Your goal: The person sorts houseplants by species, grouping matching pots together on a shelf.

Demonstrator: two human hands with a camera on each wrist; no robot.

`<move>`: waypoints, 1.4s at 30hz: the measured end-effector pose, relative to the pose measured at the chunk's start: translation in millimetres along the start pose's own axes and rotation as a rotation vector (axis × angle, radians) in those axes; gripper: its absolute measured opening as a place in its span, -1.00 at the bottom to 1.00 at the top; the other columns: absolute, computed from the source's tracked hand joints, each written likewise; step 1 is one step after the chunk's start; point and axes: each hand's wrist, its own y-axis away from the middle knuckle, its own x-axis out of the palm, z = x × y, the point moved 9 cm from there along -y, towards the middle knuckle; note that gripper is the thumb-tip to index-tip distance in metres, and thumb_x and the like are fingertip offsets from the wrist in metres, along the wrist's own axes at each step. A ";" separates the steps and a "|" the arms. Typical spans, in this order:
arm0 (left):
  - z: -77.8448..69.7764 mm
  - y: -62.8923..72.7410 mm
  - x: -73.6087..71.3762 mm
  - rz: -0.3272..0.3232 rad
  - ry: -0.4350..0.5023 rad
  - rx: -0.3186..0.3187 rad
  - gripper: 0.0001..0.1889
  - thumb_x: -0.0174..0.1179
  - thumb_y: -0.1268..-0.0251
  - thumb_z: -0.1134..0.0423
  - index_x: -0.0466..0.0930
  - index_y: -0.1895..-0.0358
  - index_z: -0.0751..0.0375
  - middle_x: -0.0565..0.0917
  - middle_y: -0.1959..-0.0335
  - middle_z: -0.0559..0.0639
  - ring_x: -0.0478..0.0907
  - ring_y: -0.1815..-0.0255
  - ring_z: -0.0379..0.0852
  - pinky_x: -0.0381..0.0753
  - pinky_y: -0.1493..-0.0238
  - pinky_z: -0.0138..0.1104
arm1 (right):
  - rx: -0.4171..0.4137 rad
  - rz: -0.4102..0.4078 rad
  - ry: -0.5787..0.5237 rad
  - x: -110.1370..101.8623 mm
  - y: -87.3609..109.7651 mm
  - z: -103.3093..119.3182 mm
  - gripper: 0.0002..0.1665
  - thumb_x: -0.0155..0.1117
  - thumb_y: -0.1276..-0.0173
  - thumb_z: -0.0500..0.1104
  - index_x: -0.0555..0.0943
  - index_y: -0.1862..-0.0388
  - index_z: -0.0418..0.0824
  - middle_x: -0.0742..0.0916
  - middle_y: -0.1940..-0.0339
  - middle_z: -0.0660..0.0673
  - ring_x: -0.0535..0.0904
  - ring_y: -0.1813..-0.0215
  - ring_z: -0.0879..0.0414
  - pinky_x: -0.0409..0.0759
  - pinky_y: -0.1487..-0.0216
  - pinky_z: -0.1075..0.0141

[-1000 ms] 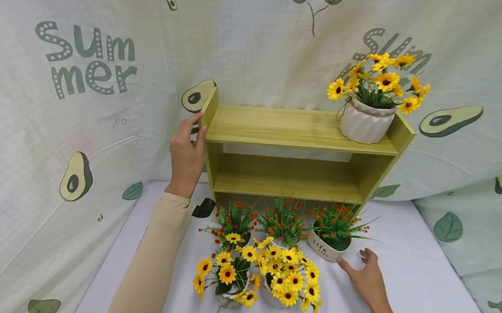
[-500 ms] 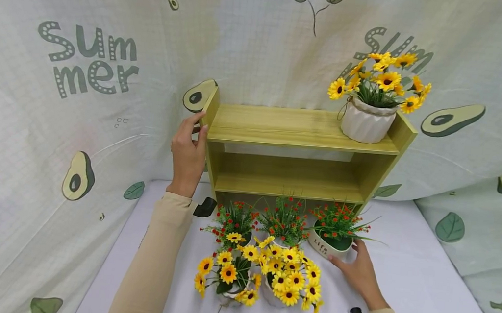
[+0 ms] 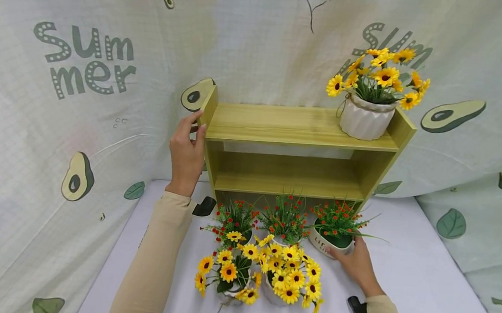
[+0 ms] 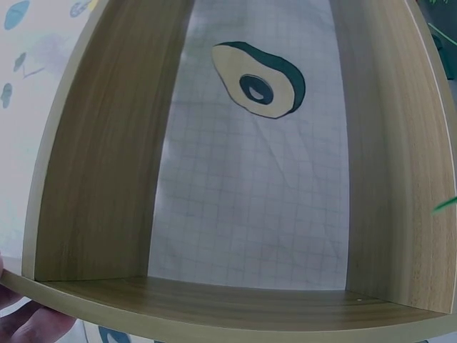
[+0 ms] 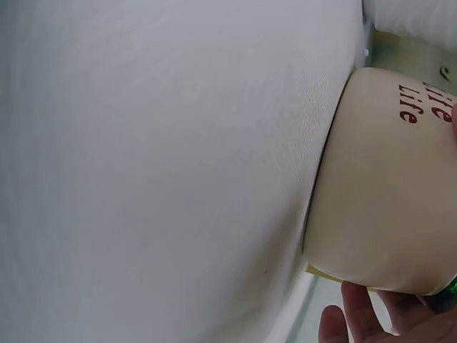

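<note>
My left hand (image 3: 186, 154) holds the left side panel of a wooden shelf (image 3: 280, 124). In the left wrist view, its fingertips (image 4: 43, 325) lie along the panel's edge at the lower left. My right hand (image 3: 357, 265) grips an oval cream flowerpot (image 3: 321, 243) lettered "Life", holding green sprigs with small red blooms. The right wrist view shows this flowerpot (image 5: 385, 193) between the thumb at the right edge and the fingers (image 5: 360, 311) below; its base lies close to the white cloth. Whether it is lifted, I cannot tell.
A white pot (image 3: 366, 119) of yellow flowers stands on the upper right of the shelf. Two red-flowered plants (image 3: 234, 221) and two yellow-flowered pots (image 3: 283, 277) crowd the white tabletop (image 3: 427, 283) in front. A printed avocado cloth (image 3: 260, 39) hangs behind.
My right hand has moved left and forward from beside the "Life" flowerpot and now grips it. The pot has turned slightly at most. My left hand stays at the shelf's side panel.
</note>
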 end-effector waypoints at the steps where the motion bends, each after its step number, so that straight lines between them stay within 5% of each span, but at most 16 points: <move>1: 0.3 0.1 -0.2 -0.001 -0.001 -0.002 -0.64 0.16 -0.64 0.31 0.58 -0.37 0.33 0.69 -0.20 0.29 0.73 -0.05 0.21 0.67 0.23 -0.18 | 0.008 0.001 0.002 -0.2 -0.3 -0.8 0.25 0.57 -0.33 -0.01 0.03 -0.58 -0.69 0.33 -0.46 -0.73 0.24 -0.49 -0.62 0.21 -0.49 -0.39; 9: -0.1 0.5 -0.1 -0.004 -0.007 -0.003 -0.64 0.17 -0.63 0.32 0.59 -0.36 0.32 0.70 -0.19 0.28 0.73 -0.04 0.20 0.61 0.23 -0.33 | 0.098 -0.034 -0.022 -13.8 12.8 -7.7 0.36 0.61 -0.27 0.07 -0.01 -0.63 -0.63 0.26 -0.52 -0.72 0.20 -0.52 -0.60 0.25 -0.47 -0.40; 16: -0.1 -0.1 -0.5 -0.007 0.003 -0.005 -0.64 0.16 -0.64 0.30 0.58 -0.37 0.33 0.69 -0.17 0.30 0.73 -0.05 0.21 0.54 0.24 -0.45 | 0.141 -0.088 -0.037 -39.2 34.7 7.9 0.38 0.64 -0.21 0.09 0.01 -0.62 -0.63 0.26 -0.53 -0.71 0.17 -0.54 -0.61 0.24 -0.45 -0.43; 29: 0.5 0.1 0.3 -0.001 -0.001 -0.018 -0.63 0.16 -0.65 0.28 0.58 -0.36 0.34 0.69 -0.17 0.31 0.73 -0.07 0.22 0.57 0.21 -0.38 | 0.014 -0.280 -0.119 -92.0 58.1 58.7 0.32 0.72 -0.12 -0.09 0.11 -0.67 -0.45 0.36 -0.53 -0.62 0.24 -0.55 -0.53 0.18 -0.45 -0.46; 37: 0.7 -0.8 -0.1 -0.003 0.001 -0.021 -0.63 0.16 -0.65 0.28 0.58 -0.37 0.33 0.70 -0.16 0.30 0.72 -0.06 0.20 0.51 0.22 -0.48 | -0.047 -0.358 -0.186 -108.6 48.7 90.2 0.23 0.70 -0.13 -0.18 0.19 -0.67 -0.33 0.42 -0.54 -0.49 0.25 -0.58 -0.42 0.12 -0.53 -0.42; 42: 0.7 -0.5 0.3 0.000 0.000 -0.022 -0.63 0.16 -0.65 0.29 0.58 -0.37 0.33 0.69 -0.16 0.31 0.73 -0.06 0.21 0.51 0.22 -0.49 | -0.090 -0.393 -0.198 -109.5 36.2 106.3 0.16 0.68 -0.13 -0.19 0.26 -0.63 -0.35 0.48 -0.48 -0.48 0.34 -0.49 -0.38 0.27 -0.40 -0.36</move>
